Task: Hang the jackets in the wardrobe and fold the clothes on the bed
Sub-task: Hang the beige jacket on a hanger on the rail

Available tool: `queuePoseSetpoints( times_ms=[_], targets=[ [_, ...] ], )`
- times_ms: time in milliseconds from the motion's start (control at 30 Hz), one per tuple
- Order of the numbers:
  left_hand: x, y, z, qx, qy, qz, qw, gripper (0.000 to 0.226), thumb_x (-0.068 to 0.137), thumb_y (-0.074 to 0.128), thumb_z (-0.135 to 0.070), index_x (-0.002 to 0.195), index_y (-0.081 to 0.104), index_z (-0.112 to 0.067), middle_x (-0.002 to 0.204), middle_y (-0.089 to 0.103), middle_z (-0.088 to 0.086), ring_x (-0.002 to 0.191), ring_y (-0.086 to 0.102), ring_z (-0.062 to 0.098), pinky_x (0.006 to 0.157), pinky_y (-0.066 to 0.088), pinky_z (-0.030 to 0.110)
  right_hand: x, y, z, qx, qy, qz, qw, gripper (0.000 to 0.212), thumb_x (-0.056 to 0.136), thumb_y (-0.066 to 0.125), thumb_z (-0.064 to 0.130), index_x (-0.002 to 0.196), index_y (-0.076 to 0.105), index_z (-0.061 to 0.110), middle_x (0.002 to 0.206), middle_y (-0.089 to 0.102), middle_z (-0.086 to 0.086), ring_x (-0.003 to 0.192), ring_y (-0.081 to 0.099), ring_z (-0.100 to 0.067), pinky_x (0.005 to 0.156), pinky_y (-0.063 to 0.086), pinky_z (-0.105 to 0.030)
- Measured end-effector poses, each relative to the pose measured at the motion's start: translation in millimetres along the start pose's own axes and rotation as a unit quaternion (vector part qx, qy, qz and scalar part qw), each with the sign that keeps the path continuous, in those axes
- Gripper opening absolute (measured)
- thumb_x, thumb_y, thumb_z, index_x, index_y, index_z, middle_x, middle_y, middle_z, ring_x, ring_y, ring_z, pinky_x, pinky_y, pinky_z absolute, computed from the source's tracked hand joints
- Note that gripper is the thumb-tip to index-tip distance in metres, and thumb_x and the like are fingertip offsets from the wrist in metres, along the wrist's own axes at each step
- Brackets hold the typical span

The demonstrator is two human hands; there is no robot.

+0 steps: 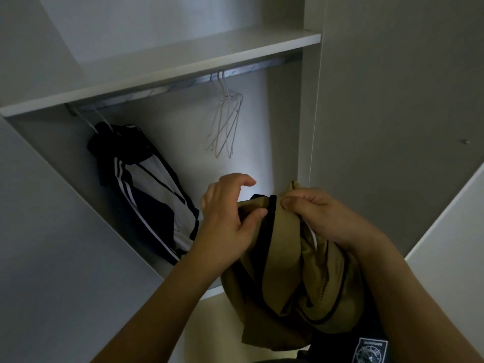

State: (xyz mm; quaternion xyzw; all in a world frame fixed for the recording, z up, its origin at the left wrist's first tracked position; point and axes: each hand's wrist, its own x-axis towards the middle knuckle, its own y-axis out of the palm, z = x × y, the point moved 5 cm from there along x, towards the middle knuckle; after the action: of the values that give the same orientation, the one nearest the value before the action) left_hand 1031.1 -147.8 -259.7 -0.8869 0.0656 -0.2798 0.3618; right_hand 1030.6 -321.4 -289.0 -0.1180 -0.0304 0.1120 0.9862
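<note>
A tan jacket with black trim (288,279) hangs bunched in front of the open wardrobe. My left hand (227,213) pinches its collar edge with the thumb. My right hand (322,216) grips the collar's other side, and a thin white hanger wire shows below that hand. A dark jacket with white stripes (146,189) hangs on a hanger at the left of the metal rail (183,83). Several bare wire hangers (226,121) hang from the rail near its middle.
A white shelf (167,64) runs above the rail. The wardrobe's right side panel (307,121) stands close to my right hand. A grey wall with a small knob (465,141) lies to the right. A dark garment with a patch (369,349) shows at the bottom.
</note>
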Motion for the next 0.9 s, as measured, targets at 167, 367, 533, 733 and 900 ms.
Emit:
queuePoseSetpoints(
  times_ms=[167,367,533,733,900],
  targets=[
    [1,8,-3,0.158,0.108,0.020,0.981,0.024,0.089,0.051,-0.039,0.105,0.064,-0.028,0.110,0.055,-0.013,0.105,0.044,0.011,0.090,0.021,0.028,4,-1,4,0.030,-0.007,0.003,1.000,0.029,0.099,0.049,0.020,0.092,0.068,-0.002,0.091,0.062,-0.024,0.081,0.061,-0.024,0.074,0.049,-0.024],
    [3,15,-11,0.220,0.141,-0.013,0.965,0.019,0.090,0.049,-0.034,0.088,0.064,-0.022,0.093,0.054,-0.007,0.089,0.047,0.016,0.082,0.023,0.031,7,-1,5,0.059,0.005,-0.002,0.998,0.030,0.096,0.056,0.019,0.070,0.066,0.006,0.067,0.056,-0.006,0.064,0.053,-0.012,0.061,0.044,-0.020],
    [-5,19,-8,0.300,0.203,-0.073,0.929,0.019,0.094,0.053,-0.029,0.081,0.061,-0.018,0.080,0.055,-0.003,0.076,0.048,0.020,0.078,0.030,0.035,12,-7,-1,0.059,0.023,-0.066,0.996,0.032,0.093,0.055,0.017,0.067,0.063,0.002,0.066,0.055,-0.008,0.063,0.052,-0.013,0.059,0.044,-0.021],
    [-14,30,-4,0.329,0.328,0.041,0.885,0.015,0.068,0.057,-0.016,0.079,0.065,-0.020,0.081,0.057,-0.004,0.082,0.043,0.017,0.078,0.029,0.033,28,-14,-1,0.048,0.023,-0.157,0.986,0.035,0.092,0.056,0.020,0.057,0.061,0.018,0.058,0.050,0.000,0.057,0.048,-0.009,0.056,0.041,-0.021],
    [-48,33,7,0.315,0.359,0.209,0.853,0.009,0.085,0.050,-0.030,0.085,0.059,-0.029,0.089,0.055,-0.010,0.086,0.049,0.014,0.082,0.039,0.032,38,-43,6,0.048,0.032,-0.188,0.980,0.029,0.093,0.056,0.027,0.068,0.062,0.013,0.065,0.053,-0.007,0.060,0.051,-0.013,0.054,0.043,-0.018]
  ],
)
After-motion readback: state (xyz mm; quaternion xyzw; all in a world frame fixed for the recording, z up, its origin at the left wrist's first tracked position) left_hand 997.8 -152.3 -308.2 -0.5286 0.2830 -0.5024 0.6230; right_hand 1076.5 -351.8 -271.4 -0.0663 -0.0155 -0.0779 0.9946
